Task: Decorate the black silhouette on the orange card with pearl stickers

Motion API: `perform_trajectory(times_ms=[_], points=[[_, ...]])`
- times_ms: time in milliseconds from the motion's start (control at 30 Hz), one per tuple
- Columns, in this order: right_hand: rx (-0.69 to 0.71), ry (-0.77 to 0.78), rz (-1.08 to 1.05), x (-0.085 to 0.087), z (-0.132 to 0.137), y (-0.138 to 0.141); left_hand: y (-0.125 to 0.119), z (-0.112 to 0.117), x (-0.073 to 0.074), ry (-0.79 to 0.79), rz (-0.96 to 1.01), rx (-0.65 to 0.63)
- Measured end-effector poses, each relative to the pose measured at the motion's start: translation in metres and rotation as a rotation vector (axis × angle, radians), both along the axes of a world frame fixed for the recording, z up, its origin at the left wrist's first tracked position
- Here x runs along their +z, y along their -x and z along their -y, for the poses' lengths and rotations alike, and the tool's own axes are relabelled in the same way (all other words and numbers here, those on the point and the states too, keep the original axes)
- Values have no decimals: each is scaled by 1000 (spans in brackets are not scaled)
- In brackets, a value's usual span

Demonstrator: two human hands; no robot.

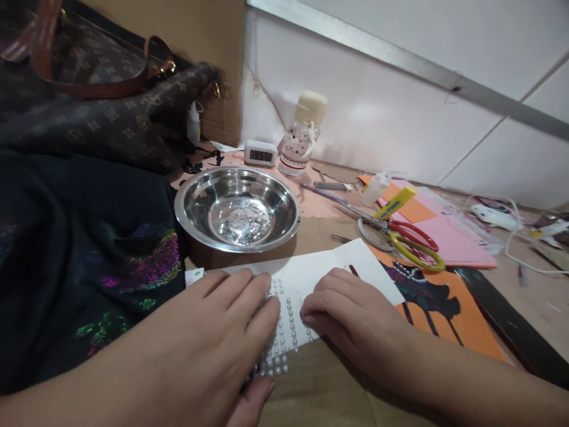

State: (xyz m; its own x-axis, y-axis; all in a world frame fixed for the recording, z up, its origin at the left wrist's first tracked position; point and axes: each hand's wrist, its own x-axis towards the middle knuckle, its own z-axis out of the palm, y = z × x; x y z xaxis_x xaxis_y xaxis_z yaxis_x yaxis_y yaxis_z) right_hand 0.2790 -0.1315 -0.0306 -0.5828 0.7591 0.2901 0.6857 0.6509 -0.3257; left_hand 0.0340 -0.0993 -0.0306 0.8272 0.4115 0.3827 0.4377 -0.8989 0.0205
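Note:
Under my left hand (231, 320) is a sheet of stick-on pearls (279, 344), gripped between the fingers above and the thumb at its near edge. The small round pearls run in rows. My right hand (342, 302) is closed in a pinch at the right side of the rows, where a strip of pearls (310, 335) shows below the fingertips. The tips themselves are partly hidden. Both hands rest over a white sheet of paper (355, 255). To its right lies an orange card (475, 320) with a dark shiny shape and a curved row of pearls.
Beyond the hands stand a steel bowl (189, 228) with small bits inside, a digital clock (261, 154) and a bottle (302, 133). Scissors (415, 243), a glue bottle (376, 188) and pink paper (466, 246) lie right. Dark cloth (133, 196) and a handbag (102, 118) fill the left.

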Motion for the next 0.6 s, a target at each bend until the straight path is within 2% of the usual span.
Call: perform_trajectory(times_ms=[600], points=[[47, -2, -42, 2, 3, -4, 0, 2, -5, 37, 11, 24]])
